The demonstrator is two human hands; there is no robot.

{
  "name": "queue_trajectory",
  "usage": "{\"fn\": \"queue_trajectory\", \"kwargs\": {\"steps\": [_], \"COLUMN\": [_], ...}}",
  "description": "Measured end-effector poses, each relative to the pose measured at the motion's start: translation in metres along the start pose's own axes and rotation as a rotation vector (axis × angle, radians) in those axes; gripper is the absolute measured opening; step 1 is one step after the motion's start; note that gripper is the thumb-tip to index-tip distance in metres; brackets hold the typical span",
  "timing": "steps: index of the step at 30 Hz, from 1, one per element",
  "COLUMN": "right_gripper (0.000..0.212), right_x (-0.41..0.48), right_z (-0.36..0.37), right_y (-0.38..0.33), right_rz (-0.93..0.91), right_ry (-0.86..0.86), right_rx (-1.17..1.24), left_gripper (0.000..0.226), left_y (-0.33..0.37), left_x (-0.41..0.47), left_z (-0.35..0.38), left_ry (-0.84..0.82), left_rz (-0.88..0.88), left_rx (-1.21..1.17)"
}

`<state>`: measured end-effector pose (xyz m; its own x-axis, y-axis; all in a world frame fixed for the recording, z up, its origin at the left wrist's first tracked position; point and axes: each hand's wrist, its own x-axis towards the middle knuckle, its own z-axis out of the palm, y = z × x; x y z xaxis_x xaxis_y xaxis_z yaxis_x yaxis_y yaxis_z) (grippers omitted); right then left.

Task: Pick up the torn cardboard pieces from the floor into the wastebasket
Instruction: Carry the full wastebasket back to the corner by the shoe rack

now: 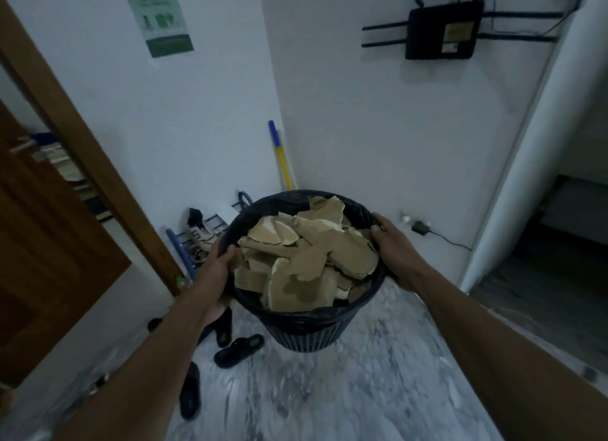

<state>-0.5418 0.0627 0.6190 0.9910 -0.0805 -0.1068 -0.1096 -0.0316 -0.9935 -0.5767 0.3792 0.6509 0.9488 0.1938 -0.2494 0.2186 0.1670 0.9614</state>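
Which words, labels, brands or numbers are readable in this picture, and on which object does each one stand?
No text can be read.
Green poster on the wall: print too blurred to read.
Yellow label on the router: too small and blurred.
Cardboard pieces in the wastebasket: no readable print.

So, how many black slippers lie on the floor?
3: one slipper below the wastebasket, one against the left forearm, one nearest the camera. More may hide behind that arm.

Round black slatted plastic wastebasket [306, 332], bag-lined, upright. Heaped to the rim with torn brown cardboard pieces [312, 259]
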Motion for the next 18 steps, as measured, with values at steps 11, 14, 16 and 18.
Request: {"fn": "queue_trajectory", "kwargs": {"steps": [11, 14, 16, 18], "right_gripper": [0.031, 0.044, 0.047, 0.046], "right_x": [0.177, 0.214, 0.236, 0.252], "right_z": [0.014, 0.011, 0.004, -0.008], "right_y": [0.105, 0.140, 0.168, 0.202], "right_rz": [0.188, 0.239, 0.271, 0.301], "right_ry": [0.286, 0.364, 0.415, 0.486], "right_rx": [0.029, 0.009, 0.013, 0.039], "left_gripper": [0.043, 0.038, 0.039, 0.042], "left_y": [-0.049, -0.076, -0.096, -0.124], "left_x": [0.269, 0.332, 0.370, 0.406], "left_z": [0.063, 0.091, 0.113, 0.136], "left_ry": [-0.222, -0.299, -0.347, -0.398], "left_rz": [-0.169, -0.211, -0.237, -0.261], "left_rx": [0.071, 0.113, 0.136, 0.169]}}
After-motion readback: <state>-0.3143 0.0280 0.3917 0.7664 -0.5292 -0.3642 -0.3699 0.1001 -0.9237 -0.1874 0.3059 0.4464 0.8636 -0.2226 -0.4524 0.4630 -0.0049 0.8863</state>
